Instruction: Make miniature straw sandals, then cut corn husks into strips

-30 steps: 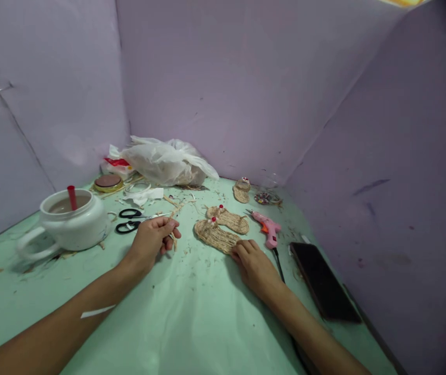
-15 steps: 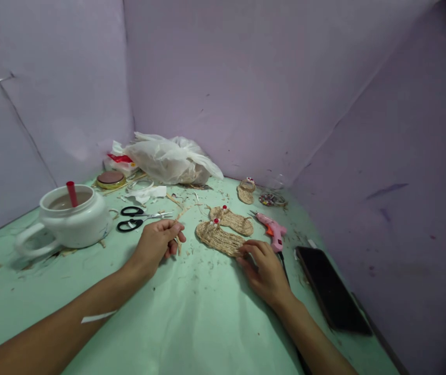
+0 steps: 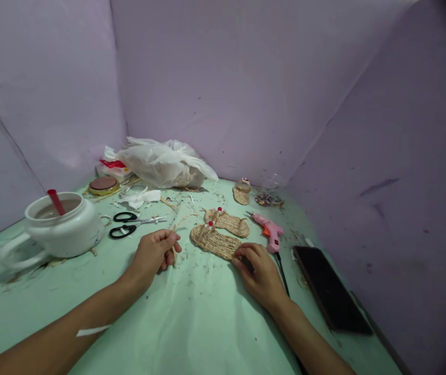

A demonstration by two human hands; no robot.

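Note:
My left hand (image 3: 154, 255) pinches a thin, pale strip of plant fibre (image 3: 181, 221); one end curves up past the fingertips and the other hangs below. Across from it, my right hand (image 3: 262, 276) has thumb and fingers closed at the heel end of a small woven slipper (image 3: 214, 244). That slipper lies flat, with a red bead and white beads on its strap. Just behind it rests a matching slipper (image 3: 232, 224), also topped with a red bead. A pink glue gun (image 3: 269, 229) lies right of the pair, its nozzle toward them.
Black-handled scissors (image 3: 126, 229) lie beyond my left hand, beside a white mug (image 3: 66, 232) holding a red stick. At right is a dark phone (image 3: 330, 291). A plastic bag (image 3: 160, 164), a smaller slipper (image 3: 241, 192) and a bead container (image 3: 268, 199) stand along the back.
The whole view has shifted slightly, moving everything a little left. My left hand still pinches the fibre strip, and my right hand stays at the slipper's heel.

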